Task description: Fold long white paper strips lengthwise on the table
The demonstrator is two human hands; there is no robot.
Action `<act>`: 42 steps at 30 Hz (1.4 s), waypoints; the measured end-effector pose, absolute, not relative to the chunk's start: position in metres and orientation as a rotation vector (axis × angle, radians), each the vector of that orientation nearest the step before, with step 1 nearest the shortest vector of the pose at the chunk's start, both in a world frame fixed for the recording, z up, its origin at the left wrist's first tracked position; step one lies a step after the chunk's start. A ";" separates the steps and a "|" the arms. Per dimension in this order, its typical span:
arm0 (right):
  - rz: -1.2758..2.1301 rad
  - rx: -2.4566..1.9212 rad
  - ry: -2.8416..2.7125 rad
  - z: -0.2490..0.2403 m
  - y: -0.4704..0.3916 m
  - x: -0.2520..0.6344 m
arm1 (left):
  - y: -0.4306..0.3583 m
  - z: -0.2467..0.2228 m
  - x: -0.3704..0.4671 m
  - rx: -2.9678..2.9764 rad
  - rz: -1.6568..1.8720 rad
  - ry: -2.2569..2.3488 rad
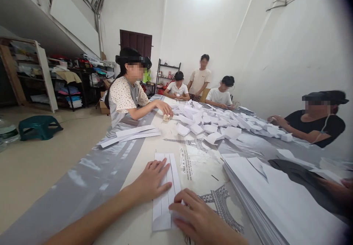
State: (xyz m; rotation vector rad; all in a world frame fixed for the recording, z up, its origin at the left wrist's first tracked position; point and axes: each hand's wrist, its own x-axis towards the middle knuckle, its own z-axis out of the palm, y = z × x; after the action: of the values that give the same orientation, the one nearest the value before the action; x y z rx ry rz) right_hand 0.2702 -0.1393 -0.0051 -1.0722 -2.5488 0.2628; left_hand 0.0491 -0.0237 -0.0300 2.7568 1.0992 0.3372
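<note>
Pressing flat: left hand (153, 181) spread on long white creased paper strip (164, 191) | right hand (198, 219) fingertips pinning edge | keeping folds aligned, pressure even

No lettering can be read with certainty. The table covering (193, 171) carries a short block of dark script just right of the folded white paper strip (165, 186), beside a printed tower drawing (219, 201), but the letters are too small and blurred to make out. No labels, brands or numbers are legible elsewhere.
</note>
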 end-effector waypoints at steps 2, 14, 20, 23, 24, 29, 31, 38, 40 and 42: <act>0.072 -0.936 -2.650 -0.007 -0.137 0.272 | -0.023 -0.032 0.049 2.763 0.337 1.110; -0.329 -0.704 -2.633 -0.023 -0.134 0.270 | -0.026 -0.028 0.051 2.748 0.313 1.122; -0.340 -0.738 -2.675 -0.028 -0.135 0.273 | -0.027 -0.030 0.051 2.769 0.323 1.122; -0.298 -0.773 -2.681 -0.022 -0.138 0.271 | -0.028 -0.029 0.051 2.765 0.310 1.122; -0.276 -0.793 -2.683 -0.020 -0.139 0.271 | -0.027 -0.029 0.051 2.762 0.309 1.119; -0.208 -0.879 -2.649 -0.013 -0.141 0.269 | -0.025 -0.032 0.049 2.734 0.364 1.084; -0.218 -0.876 -2.618 -0.017 -0.140 0.270 | -0.025 -0.032 0.049 2.730 0.370 1.081; -0.209 -0.792 -2.528 -0.026 -0.134 0.273 | -0.023 -0.038 0.049 2.772 0.419 1.072; -0.203 -0.765 -2.520 -0.024 -0.134 0.274 | -0.022 -0.040 0.049 2.779 0.433 1.069; -0.204 -0.730 -2.507 -0.021 -0.135 0.275 | -0.022 -0.039 0.049 2.777 0.411 1.074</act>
State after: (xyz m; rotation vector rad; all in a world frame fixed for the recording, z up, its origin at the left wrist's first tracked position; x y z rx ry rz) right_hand 0.2746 -0.1350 -0.0212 -0.7295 -2.5069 -0.2036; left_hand 0.0486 -0.0218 -0.0392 2.7767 1.0741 0.4113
